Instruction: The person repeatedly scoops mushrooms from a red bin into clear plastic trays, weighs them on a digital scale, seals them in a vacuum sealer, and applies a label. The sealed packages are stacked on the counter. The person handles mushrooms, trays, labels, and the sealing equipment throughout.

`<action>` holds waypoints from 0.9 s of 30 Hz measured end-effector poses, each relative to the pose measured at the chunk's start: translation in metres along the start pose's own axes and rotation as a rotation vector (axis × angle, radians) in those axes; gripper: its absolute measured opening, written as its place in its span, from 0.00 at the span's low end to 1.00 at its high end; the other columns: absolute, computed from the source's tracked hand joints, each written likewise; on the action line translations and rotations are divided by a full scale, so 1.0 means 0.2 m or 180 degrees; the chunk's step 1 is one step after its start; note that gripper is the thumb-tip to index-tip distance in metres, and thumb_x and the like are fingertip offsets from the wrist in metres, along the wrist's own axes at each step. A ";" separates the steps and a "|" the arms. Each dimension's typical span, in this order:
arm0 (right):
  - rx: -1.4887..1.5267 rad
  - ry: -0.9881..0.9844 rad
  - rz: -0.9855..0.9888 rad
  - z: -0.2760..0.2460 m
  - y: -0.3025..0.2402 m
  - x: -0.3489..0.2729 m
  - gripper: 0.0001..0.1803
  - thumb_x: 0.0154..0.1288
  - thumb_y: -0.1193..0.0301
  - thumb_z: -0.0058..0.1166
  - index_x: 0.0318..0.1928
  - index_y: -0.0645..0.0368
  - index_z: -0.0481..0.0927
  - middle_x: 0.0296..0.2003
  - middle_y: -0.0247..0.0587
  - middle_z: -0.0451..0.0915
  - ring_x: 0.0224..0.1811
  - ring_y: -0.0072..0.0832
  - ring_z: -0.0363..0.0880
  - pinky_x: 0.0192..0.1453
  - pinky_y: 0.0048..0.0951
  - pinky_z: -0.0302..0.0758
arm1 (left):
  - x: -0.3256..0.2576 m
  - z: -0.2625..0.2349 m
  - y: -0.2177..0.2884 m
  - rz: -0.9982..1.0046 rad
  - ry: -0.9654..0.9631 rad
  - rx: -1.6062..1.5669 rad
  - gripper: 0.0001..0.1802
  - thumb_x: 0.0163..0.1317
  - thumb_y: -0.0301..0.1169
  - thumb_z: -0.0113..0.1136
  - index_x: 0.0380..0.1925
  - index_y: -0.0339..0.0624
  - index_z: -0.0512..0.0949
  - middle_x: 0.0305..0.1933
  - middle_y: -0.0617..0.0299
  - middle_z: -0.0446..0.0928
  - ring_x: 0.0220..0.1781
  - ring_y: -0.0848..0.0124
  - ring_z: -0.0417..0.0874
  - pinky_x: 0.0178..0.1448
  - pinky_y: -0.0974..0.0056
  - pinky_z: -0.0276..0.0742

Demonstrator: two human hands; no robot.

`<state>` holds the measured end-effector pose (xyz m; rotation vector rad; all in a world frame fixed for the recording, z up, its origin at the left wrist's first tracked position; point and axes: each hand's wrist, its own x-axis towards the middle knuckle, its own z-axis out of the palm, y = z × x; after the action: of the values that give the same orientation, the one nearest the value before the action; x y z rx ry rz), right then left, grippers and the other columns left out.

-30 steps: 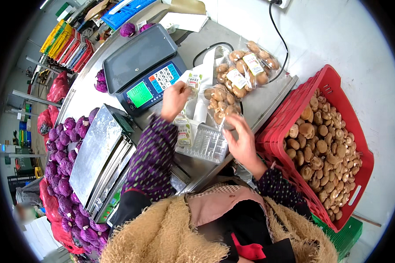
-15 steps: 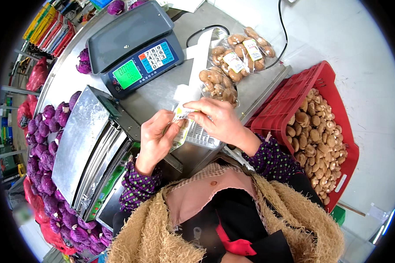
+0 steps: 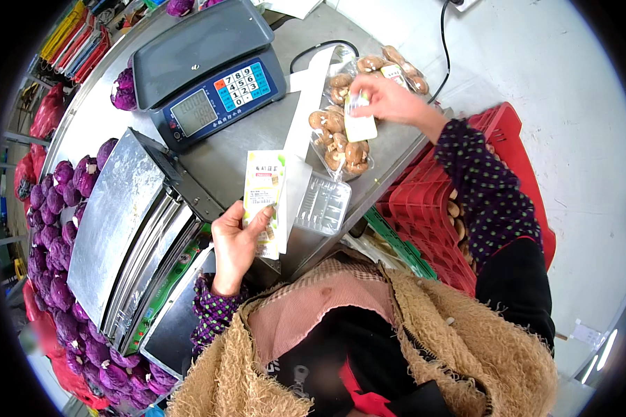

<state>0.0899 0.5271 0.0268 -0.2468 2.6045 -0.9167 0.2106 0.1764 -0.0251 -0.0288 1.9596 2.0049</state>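
Observation:
My left hand (image 3: 234,240) pinches a strip of printed white and yellow-green labels (image 3: 261,177) between thumb and fingers, upright above the metal table. Farther right, my right hand (image 3: 395,101) is closed on a single label (image 3: 360,128). That label hangs over the clear-wrapped packs of brown mushrooms (image 3: 357,158); whether it touches the wrap I cannot tell. Another mushroom pack (image 3: 372,63) lies partly behind my right hand. Beside the label strip sits a clear plastic tray (image 3: 326,203), near the table's front edge.
A digital scale (image 3: 240,90) stands at the back left, with a metal-topped machine (image 3: 122,215) nearer me. Purple cabbages (image 3: 61,254) are piled along the left. A red crate (image 3: 428,233) with loose mushrooms stands right of the table. A black cable (image 3: 446,48) runs behind.
My hands have parted. My right hand has moved away and to the right with a label, over the mushroom packs; my left keeps the label strip. The scale's green backlight has gone off.

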 end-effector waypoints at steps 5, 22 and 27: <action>0.0701 -0.0560 -0.0169 0.12 0.20 0.12 0.17 0.57 0.72 0.68 0.42 0.57 0.73 0.29 0.28 0.75 0.30 0.15 0.73 0.31 0.22 0.70 | -0.03 0.03 -0.06 -0.0159 -0.0104 -0.0087 0.08 0.63 0.25 0.65 0.39 0.31 0.81 0.34 0.64 0.84 0.32 0.83 0.78 0.36 0.73 0.75; -0.1200 -0.0338 -0.0619 0.21 0.26 0.22 0.31 0.49 0.63 0.73 0.50 0.55 0.71 0.35 0.40 0.80 0.39 0.28 0.79 0.42 0.32 0.74 | 0.03 0.13 -0.08 -0.0389 -0.0158 -0.0063 0.09 0.63 0.27 0.65 0.39 0.31 0.81 0.32 0.63 0.84 0.31 0.83 0.79 0.33 0.73 0.76; -0.0315 -0.1082 -0.0049 0.28 0.20 0.17 0.33 0.46 0.59 0.75 0.46 0.57 0.68 0.27 0.37 0.70 0.30 0.31 0.72 0.32 0.32 0.69 | 0.08 0.13 -0.09 -0.0282 0.0014 -0.0099 0.07 0.63 0.26 0.65 0.37 0.32 0.80 0.31 0.65 0.81 0.30 0.83 0.77 0.34 0.72 0.75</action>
<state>0.0802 0.5156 -0.0485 -0.4111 2.3362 -0.6829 0.2066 0.2055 -0.0454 -0.1255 1.8954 1.9802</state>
